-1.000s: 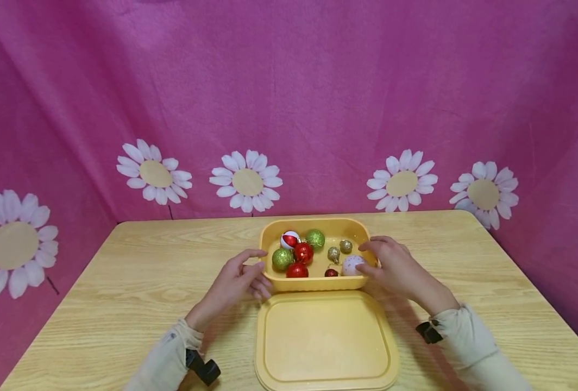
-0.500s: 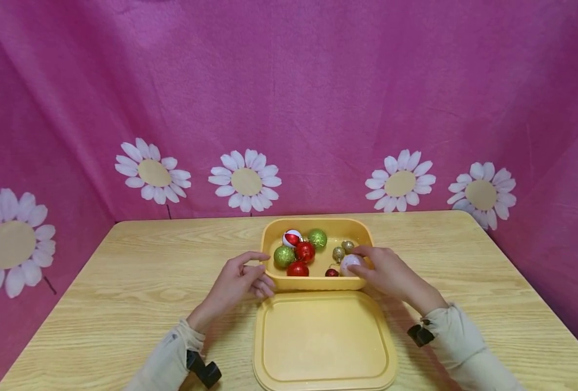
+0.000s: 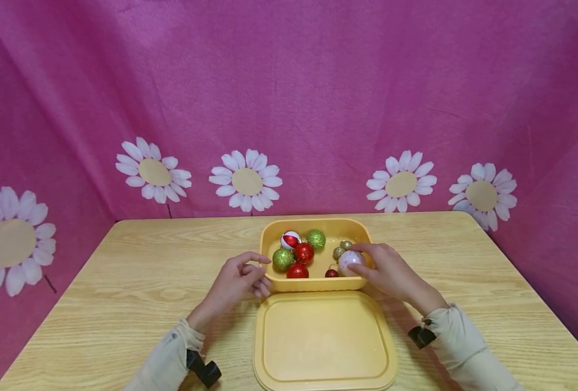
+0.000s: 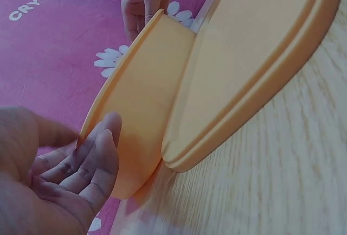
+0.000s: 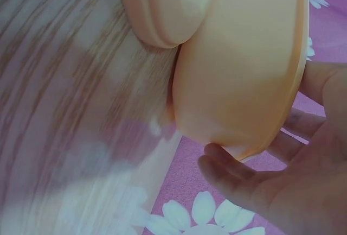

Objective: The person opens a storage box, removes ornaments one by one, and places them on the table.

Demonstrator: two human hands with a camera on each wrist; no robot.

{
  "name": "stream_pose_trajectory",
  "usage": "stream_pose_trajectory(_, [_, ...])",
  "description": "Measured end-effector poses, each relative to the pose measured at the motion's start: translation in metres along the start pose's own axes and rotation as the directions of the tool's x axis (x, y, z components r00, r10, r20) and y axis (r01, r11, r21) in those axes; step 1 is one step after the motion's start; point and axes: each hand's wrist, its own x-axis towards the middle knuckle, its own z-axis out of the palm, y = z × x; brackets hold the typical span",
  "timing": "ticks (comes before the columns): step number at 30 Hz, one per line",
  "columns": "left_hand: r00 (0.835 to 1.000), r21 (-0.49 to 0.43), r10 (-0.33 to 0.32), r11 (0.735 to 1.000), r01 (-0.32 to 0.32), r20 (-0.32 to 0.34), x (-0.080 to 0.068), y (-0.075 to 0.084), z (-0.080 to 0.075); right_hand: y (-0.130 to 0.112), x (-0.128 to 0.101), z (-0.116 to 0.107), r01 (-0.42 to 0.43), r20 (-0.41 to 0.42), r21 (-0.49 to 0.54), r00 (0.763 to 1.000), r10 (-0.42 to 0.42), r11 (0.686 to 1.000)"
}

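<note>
While right hand (image 3: pixel 391 271) pinches white glitter bauble (image 3: pixel 350 262) in yellow plastic tub (image 3: pixel 313 225) | left hand (image 3: pixel 237 282) relaxed, fingers loose at tub wall | lift straight, gently, clear of small gold baubles (image 3: pixel 341 248).

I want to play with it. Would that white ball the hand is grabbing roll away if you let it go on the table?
Probably. The white ball looks round and smooth, so on the flat table it would likely roll. It seems light, since the right hand pinches it with just fingertips. In the box, the walls would likely stop it.
</note>
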Motion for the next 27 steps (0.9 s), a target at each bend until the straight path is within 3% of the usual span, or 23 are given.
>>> stream_pose_trajectory(5, [1.0,0.018,0.009,1.0,-0.009,0.004,-0.001,-0.001,0.0,0.0,0.0,-0.001,0.015,-0.035,-0.002,0.999,-0.016,1.0])
stream_pose_trajectory(18, [0.999,-0.077,-0.042,0.996,0.043,0.013,0.001,0.002,-0.001,-0.003,-0.003,-0.011,0.023,-0.134,0.004,0.991,-0.023,1.0])
stream_pose_trajectory(27, [0.999,-0.068,-0.049,0.996,0.05,0.011,0.0,0.0,-0.001,-0.009,-0.004,-0.017,0.013,-0.136,0.029,0.991,-0.009,1.0])
